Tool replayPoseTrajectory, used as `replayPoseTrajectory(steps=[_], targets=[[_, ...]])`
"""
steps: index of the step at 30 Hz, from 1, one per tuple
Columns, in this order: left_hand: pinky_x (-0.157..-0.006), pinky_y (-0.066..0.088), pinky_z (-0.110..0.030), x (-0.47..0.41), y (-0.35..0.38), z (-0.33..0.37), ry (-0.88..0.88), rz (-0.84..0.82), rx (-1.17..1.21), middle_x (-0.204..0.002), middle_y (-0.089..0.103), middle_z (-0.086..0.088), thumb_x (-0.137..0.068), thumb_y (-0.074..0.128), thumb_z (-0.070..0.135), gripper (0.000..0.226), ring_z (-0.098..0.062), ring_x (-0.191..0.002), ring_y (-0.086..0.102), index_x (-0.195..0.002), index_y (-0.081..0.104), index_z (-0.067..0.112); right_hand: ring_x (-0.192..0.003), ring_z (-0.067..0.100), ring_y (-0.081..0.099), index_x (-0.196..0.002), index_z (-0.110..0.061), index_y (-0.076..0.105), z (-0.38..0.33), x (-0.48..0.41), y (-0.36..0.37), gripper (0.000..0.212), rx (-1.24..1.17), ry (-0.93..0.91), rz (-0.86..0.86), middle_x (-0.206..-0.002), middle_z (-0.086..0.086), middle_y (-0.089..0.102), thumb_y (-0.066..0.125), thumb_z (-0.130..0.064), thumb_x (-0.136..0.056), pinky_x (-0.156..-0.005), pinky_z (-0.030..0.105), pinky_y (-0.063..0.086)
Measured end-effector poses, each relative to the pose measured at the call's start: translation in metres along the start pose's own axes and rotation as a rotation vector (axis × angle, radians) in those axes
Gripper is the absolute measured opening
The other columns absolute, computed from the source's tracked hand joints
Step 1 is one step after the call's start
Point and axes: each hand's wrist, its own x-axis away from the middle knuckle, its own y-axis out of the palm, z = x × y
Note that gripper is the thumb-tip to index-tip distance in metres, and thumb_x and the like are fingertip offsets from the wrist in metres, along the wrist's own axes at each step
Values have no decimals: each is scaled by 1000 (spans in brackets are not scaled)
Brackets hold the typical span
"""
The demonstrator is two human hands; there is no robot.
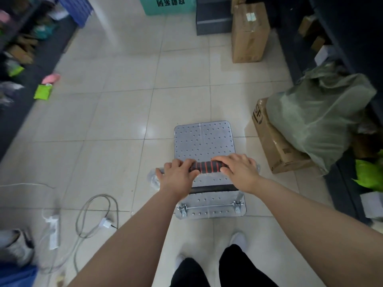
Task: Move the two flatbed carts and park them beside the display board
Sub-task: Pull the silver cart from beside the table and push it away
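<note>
Tiled floor (pixel 124 112); left hand (pixel 178 175) and right hand (pixel 238 168) wrap the cart handle (pixel 205 165), arms outstretched

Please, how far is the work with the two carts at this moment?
Done: nothing looks parked yet, and no display board is in view. In hand: the left hand and right hand both grip the black-and-red handle of one flatbed cart, which stands empty on the tiled floor between the shelves. Left: bring this cart to the board, then fetch the second cart, which is not visible here.
</note>
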Motion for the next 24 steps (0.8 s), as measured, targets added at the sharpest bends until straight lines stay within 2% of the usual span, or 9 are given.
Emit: replayPoseTrajectory(steps=[8, 17, 21, 24], targets=[[-108, 20, -60, -57, -11, 45, -18, 27, 80, -133, 45, 2, -96, 37, 48, 35, -27, -123, 39, -131, 42, 47, -121, 21, 37, -132, -46, 44, 27, -45, -31, 39, 84, 66, 246, -128, -6, 53, 43, -26, -98, -106, 42, 22], [-106, 22, -58, -144, -40, 63, -8, 55, 113, -130, 45, 4, -96, 38, 49, 32, -25, -120, 40, -128, 42, 48, -125, 21, 36, -137, -43, 37, 48, -131, -80, 41, 122, 0, 191, -131, -4, 50, 39, -27, -98, -109, 41, 18], [-106, 23, -57, -190, -63, 68, -26, 53, 101, -128, 46, 3, -96, 37, 51, 33, -26, -118, 41, -128, 41, 48, -130, 20, 31, -141, -42, 30, 50, -179, -108, 46, 127, -34, 107, -137, -6, 45, 40, -34, -98, -112, 40, 14], [-106, 24, -57, -225, -82, 71, -40, 51, 90, -128, 46, 2, -96, 36, 52, 34, -26, -118, 42, -129, 41, 46, -129, 21, 33, -140, -39, 34, 51, -216, -124, 43, 138, -55, 114, -136, -5, 47, 41, -35, -98, -113, 42, 18]])
